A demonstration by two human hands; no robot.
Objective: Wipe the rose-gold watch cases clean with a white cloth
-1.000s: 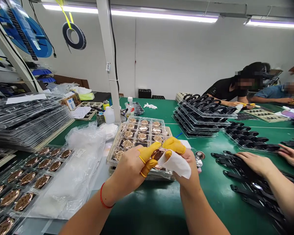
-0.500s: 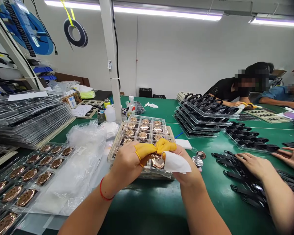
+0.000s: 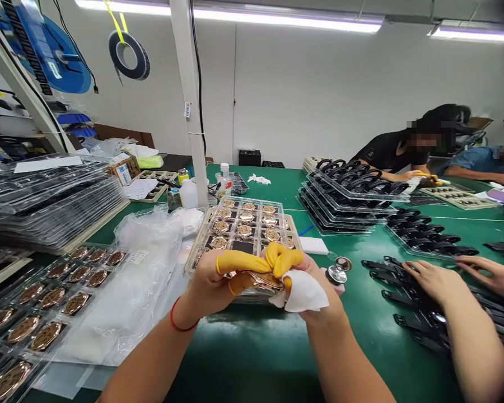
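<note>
Workshop bench, head view only: green ESD mat under white wall and strip lights.

Main item: rose-gold metal watch case, polished, partly hidden by fingers, held just above the front edge of a clear plastic tray of rose-gold cases. Left hand has yellow rubber finger cots on two fingers and a red string bracelet on the wrist. Right hand has yellow cots too. Grip: both hands pressed together, cot-covered fingers pinching the case, with a white cloth wipe bunched in the right hand against it.

Around it: round polished steel part just beside the right hand. Clear tray of rose-gold cases on black inserts at left, with a crumpled clear plastic bag between it and the hands. Stacked clear trays of black straps ahead right. A co-worker's two hands rest on loose black watch straps at right, near but not touching the person's hands.
</note>
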